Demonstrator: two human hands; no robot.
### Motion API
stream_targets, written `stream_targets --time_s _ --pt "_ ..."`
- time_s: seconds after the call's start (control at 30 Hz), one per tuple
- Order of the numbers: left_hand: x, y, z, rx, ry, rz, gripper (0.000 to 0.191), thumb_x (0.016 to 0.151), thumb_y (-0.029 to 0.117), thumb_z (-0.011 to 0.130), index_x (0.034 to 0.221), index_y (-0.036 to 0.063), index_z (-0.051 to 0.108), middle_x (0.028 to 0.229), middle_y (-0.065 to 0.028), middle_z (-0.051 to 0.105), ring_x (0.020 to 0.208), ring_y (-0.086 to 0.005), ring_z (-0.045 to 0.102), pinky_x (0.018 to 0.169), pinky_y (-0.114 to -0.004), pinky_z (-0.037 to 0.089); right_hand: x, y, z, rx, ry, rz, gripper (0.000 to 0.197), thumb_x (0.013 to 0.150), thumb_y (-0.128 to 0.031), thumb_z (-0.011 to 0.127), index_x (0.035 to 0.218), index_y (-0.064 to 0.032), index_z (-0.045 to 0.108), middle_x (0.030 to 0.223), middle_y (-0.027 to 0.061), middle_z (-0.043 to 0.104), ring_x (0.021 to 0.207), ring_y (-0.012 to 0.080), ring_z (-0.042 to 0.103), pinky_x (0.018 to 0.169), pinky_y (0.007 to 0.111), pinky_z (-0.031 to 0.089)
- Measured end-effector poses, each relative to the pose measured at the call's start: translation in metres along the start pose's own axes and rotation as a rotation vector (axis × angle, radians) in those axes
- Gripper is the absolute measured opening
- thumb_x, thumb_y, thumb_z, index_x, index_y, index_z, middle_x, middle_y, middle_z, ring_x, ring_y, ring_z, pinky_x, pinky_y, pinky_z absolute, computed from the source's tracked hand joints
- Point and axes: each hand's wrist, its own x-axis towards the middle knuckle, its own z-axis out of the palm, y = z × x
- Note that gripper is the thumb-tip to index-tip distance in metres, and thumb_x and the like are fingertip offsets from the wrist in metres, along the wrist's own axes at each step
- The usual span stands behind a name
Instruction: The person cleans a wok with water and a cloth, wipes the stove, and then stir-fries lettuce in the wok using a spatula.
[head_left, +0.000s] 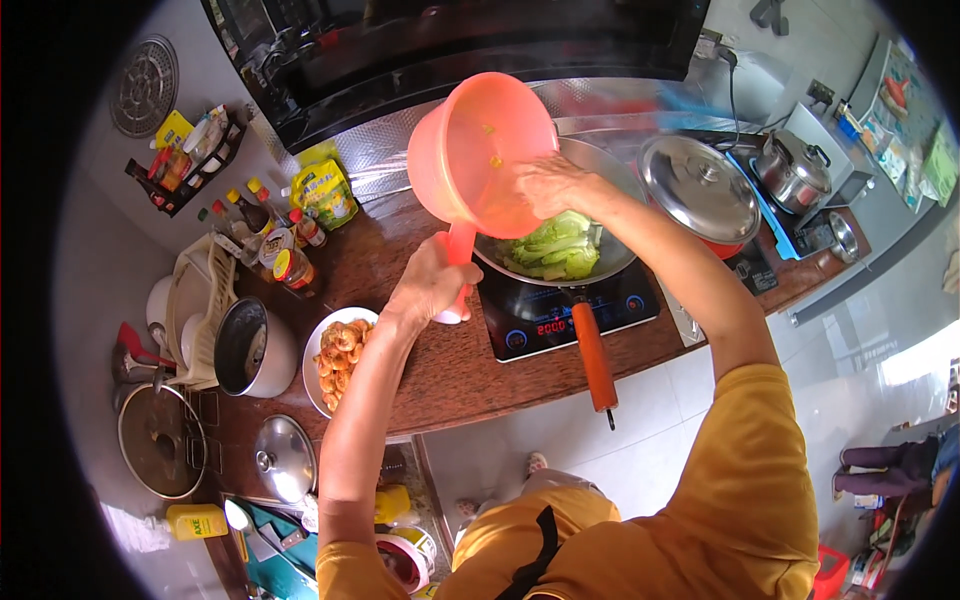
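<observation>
My left hand (431, 281) grips the handle of a pink plastic water scoop (435, 161), which is tilted over a frying pan (622, 251). Bits of leaf cling to the scoop's inner wall. At the scoop's mouth is my right hand (551, 184), its fingers blurred and partly inside, so I cannot tell if they hold anything. Green lettuce leaves (559, 247) lie in the pan below. The pan rests on a black induction cooker (502, 330) with a lit display, and its orange-brown handle (596, 356) points towards me.
Beside my left forearm stands a white plate (311, 364) of cooked shrimp. Further left are a rice-cooker pot (274, 360), sauce bottles (251, 214) and a dish rack (221, 300). A lidded pan (701, 187) and steel pot (791, 172) stand right. Another person's legs (874, 469) show far right.
</observation>
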Motion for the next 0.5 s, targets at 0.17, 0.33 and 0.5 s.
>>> stream_targets --time_s 0.17,0.33,0.5 --pt "0.012 -0.013 0.0 0.036 0.06 -0.016 0.031 0.07 0.009 0.058 0.095 -0.004 0.046 0.067 -0.0089 0.049 0.054 -0.0189 0.052 0.039 -0.031 0.048 -0.026 -0.005 -0.02 -0.067 -0.244 0.223 0.033 0.066 -0.01 0.064 0.097 -0.0013 0.058 0.091 0.0124 0.054 0.086 0.0273 0.057 0.076 0.036 0.047" --pt "0.021 -0.014 0.011 -0.086 0.065 -0.004 0.023 0.072 0.0 0.056 0.091 -0.0042 0.043 0.064 -0.0108 0.051 0.042 -0.0195 0.053 0.037 -0.03 0.045 0.017 0.021 0.0 0.175 0.487 0.116 0.031 0.07 -0.005 0.063 0.1 -0.0025 0.055 0.105 0.0142 0.052 0.096 0.0314 0.055 0.076 0.04 0.047" --pt "-0.003 -0.012 0.007 -0.11 0.034 0.037 0.027 0.07 0.005 0.058 0.093 -0.0018 0.046 0.064 -0.0067 0.048 0.049 -0.0155 0.05 0.037 -0.027 0.045 0.091 0.014 0.036 0.143 0.821 0.02 0.04 0.081 -0.018 0.053 0.119 -0.0064 0.048 0.124 0.0175 0.045 0.115 0.0336 0.043 0.094 0.043 0.038"
